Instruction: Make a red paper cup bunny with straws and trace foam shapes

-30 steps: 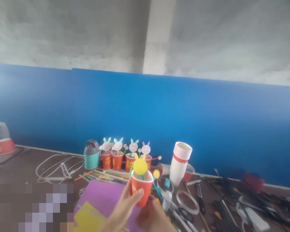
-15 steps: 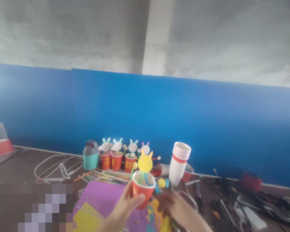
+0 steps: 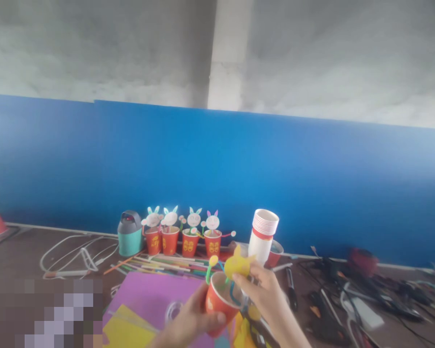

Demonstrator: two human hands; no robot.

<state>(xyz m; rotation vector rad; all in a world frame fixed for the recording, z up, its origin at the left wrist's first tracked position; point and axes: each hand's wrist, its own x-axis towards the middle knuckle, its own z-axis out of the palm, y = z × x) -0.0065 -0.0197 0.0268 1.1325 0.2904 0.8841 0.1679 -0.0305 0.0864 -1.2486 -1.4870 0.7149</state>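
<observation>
My left hand [image 3: 194, 314] is wrapped round a red paper cup [image 3: 220, 305], which is tilted a little. Coloured straws stand in the cup, one of them a green straw [image 3: 208, 274] topped by a small yellow paper disc. Between thumb and fingers, my right hand [image 3: 263, 290] pinches a yellow paper animal head [image 3: 235, 267] with pointed ears, just above the cup's rim. Whether the head is fixed to a straw is hidden. Under my hands lie a purple sheet [image 3: 150, 290], a yellow sheet [image 3: 125, 328], a roll of clear tape [image 3: 174, 310] and yellow scraps.
Several red cups with rabbit-faced figures [image 3: 190, 241] line the back beside a teal container [image 3: 129, 241]. Loose straws [image 3: 159, 265] lie before them. A stack of white cups [image 3: 263, 237] stands to the right. Cables and a white power strip [image 3: 366, 311] spread over the right side.
My right hand has risen from the paper scraps and taken hold of the yellow animal head, now tipped to the right. The cup has moved slightly right and down. The tape roll has come into view.
</observation>
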